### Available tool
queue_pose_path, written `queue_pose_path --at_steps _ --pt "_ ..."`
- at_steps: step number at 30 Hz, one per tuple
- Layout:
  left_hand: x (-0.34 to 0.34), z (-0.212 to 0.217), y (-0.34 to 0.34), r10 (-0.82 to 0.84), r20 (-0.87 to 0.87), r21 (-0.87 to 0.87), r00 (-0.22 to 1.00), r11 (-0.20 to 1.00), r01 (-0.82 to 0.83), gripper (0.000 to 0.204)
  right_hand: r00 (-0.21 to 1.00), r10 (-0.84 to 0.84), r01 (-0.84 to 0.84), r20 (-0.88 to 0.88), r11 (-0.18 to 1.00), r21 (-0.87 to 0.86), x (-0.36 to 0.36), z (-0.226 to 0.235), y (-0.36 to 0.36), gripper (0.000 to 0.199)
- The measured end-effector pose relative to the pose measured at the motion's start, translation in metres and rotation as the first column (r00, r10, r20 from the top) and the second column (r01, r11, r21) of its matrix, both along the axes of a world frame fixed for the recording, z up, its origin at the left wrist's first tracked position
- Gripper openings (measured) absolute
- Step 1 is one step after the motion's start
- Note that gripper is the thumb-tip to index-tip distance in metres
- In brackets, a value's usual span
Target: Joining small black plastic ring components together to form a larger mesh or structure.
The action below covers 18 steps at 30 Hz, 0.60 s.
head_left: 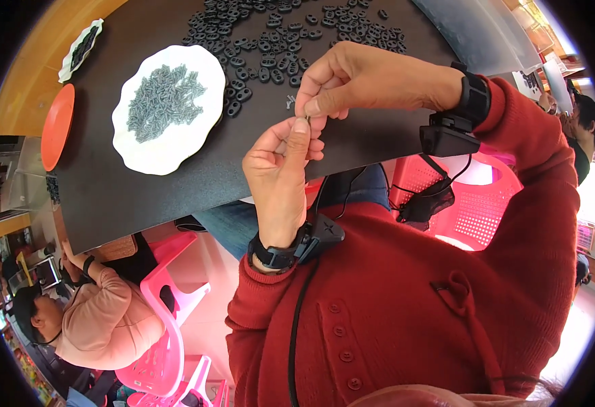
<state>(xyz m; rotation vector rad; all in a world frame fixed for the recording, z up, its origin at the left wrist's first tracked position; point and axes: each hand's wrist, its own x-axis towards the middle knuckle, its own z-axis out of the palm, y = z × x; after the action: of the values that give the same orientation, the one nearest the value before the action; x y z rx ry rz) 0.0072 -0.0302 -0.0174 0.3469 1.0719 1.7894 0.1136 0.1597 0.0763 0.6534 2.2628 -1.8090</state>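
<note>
My left hand [278, 166] and my right hand [341, 81] meet over the near edge of the dark table, thumbs and fingers pinched together. Whatever is between the fingertips is mostly covered and too small to name. Just beyond the hands lie a few small grey metal pieces [290, 102]. Left of them, a white scalloped plate [132, 150] carries a heap of thin grey pieces [165, 103] that look like little springs. Past my right hand, many black oval plastic pieces with two holes [270, 62] are scattered over the tabletop.
An orange dish [58, 127] and a smaller white dish [80, 50] of dark pieces stand at the left edge. A translucent bin [482, 34] is at the far right. Pink chairs [470, 207] stand beside the table. Another person [107, 315] sits at lower left.
</note>
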Motion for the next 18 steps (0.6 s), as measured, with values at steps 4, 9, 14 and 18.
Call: queue_pose_path --at_steps 4,9,14,18 --pt "-0.001 -0.003 0.0 0.013 0.043 0.018 0.999 1.0 -0.014 0.022 0.996 -0.079 0.079 -0.031 0.997 -0.013 0.003 -0.003 -0.003 0.03" --pt "-0.002 -0.002 -0.002 -0.013 0.029 0.005 1.0 1.0 0.013 0.022 0.986 0.072 -0.026 -0.153 0.958 0.287 0.005 0.0 -0.002 0.022" --pt "0.001 -0.002 -0.003 -0.025 0.003 -0.008 1.0 1.0 0.025 0.021 0.984 0.099 -0.039 -0.15 0.933 0.358 0.006 0.002 -0.01 0.021" --pt "0.005 0.0 -0.003 0.013 -0.018 -0.008 1.0 1.0 -0.014 0.019 0.996 0.041 -0.014 -0.082 0.955 0.296 0.005 0.002 -0.01 0.024"
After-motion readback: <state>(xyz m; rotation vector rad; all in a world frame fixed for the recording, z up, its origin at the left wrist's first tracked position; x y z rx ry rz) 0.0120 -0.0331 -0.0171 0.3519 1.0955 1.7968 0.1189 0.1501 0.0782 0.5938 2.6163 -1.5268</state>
